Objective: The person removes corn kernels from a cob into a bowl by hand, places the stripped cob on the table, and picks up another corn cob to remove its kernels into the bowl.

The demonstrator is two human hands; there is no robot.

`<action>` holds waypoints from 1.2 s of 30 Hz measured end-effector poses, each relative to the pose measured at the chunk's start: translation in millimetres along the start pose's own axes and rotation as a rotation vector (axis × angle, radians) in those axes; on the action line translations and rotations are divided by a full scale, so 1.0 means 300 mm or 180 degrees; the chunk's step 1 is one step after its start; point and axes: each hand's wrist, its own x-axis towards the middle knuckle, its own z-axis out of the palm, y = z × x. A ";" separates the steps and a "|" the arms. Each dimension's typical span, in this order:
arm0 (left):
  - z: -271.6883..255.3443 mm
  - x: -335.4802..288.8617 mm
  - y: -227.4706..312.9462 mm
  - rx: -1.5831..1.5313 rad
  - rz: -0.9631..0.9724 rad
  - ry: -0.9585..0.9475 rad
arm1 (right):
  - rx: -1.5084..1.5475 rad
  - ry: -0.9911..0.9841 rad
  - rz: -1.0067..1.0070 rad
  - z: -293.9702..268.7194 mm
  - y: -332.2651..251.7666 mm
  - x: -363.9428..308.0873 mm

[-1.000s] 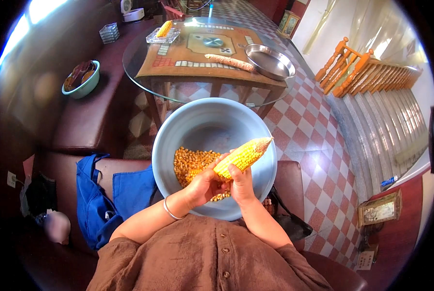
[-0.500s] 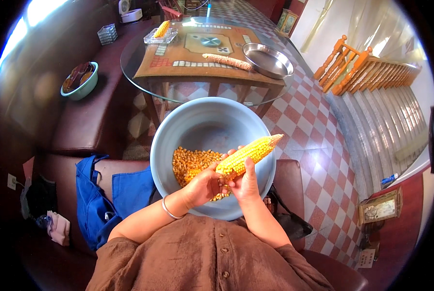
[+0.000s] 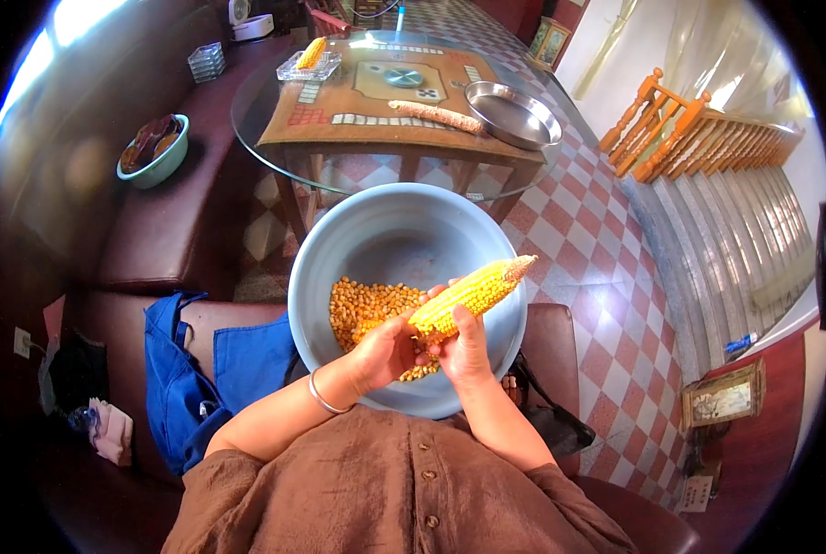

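An ear of yellow corn (image 3: 478, 291) slants up to the right over a light blue basin (image 3: 316, 245), its pale tip pointing away from me. My right hand (image 3: 466, 349) is wrapped round its lower part, with the thumb along the near side. At the butt end my left hand (image 3: 387, 353), with a bangle on its wrist, is closed against the ear. Its fingertips are partly hidden behind the corn and the hand itself. Loose corn kernels (image 3: 362, 307) lie heaped in the left part of the basin, some beneath my hands.
Ahead stands a glass-topped table (image 3: 404, 148) with a bare cob (image 3: 436, 115), a round metal pan (image 3: 514, 115) and another ear of corn (image 3: 311, 53) on a glass dish. A blue cloth (image 3: 251, 355) lies left of the basin. A green bowl (image 3: 159, 162) rests on the brown sofa (image 3: 159, 231).
Both hands still hold the ear over the basin. The right thumb has slid slightly down and left toward the butt end; the view has shifted a little.
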 end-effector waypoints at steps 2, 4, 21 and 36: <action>0.040 -0.015 0.014 -0.0004 0.0034 0.0007 | -0.0036 -0.0011 0.0057 -0.001 -0.007 -0.002; 0.047 -0.017 0.010 -0.0006 0.0072 0.0011 | -0.0076 -0.0027 0.0111 0.005 -0.004 -0.002; 0.021 -0.003 -0.011 0.0667 0.0251 -0.0282 | 0.0509 0.0428 0.0108 -0.019 0.011 0.018; 0.025 -0.002 0.001 0.0577 -0.0040 -0.0249 | -0.0108 0.0261 -0.0071 -0.028 0.018 0.010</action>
